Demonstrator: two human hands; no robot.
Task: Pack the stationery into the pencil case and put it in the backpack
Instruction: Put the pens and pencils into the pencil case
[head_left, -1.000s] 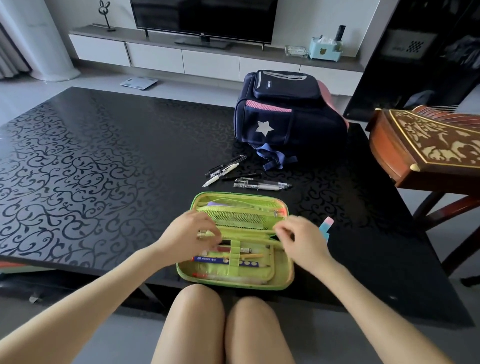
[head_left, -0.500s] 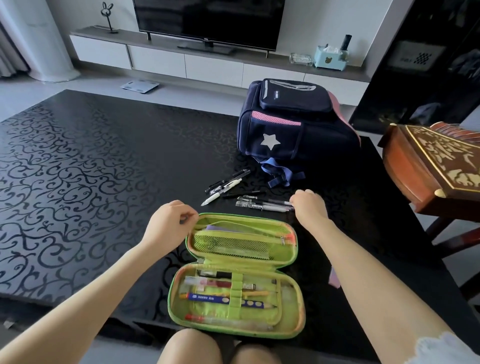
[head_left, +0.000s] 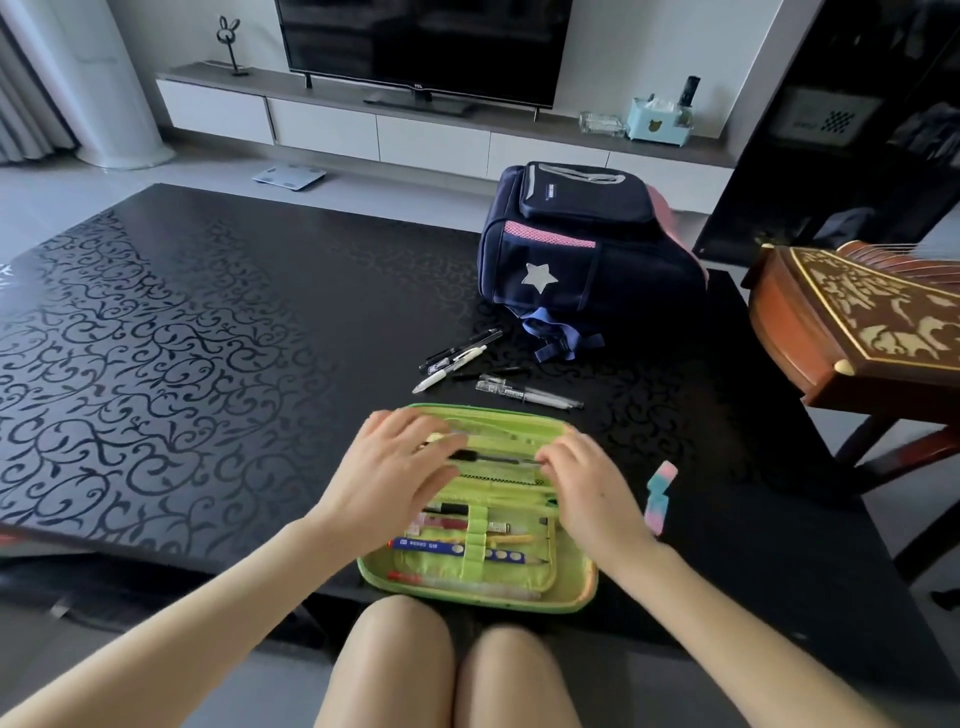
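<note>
The green pencil case (head_left: 569, 597) lies open at the table's near edge, with several pens and pencils under its elastic bands. My right hand (head_left: 589, 486) pinches the right end of a black pen (head_left: 496, 459) held level over the case's upper mesh pocket. My left hand (head_left: 395, 467), fingers spread and blurred, rests on the upper half at the pen's left end. Several loose pens (head_left: 460, 358) and two clear ones (head_left: 527, 396) lie just beyond the case. The navy backpack (head_left: 587, 260) with a silver star stands behind them, shut.
A pink and blue eraser (head_left: 661, 496) lies right of the case. The black patterned table (head_left: 182, 338) stretches far to the left. A carved wooden instrument (head_left: 872, 322) stands at the table's right edge. My knees sit below the near edge.
My right hand came back from the loose pens with a black pen and now holds it over the case. My left hand moved from the case's left edge onto its upper half.
</note>
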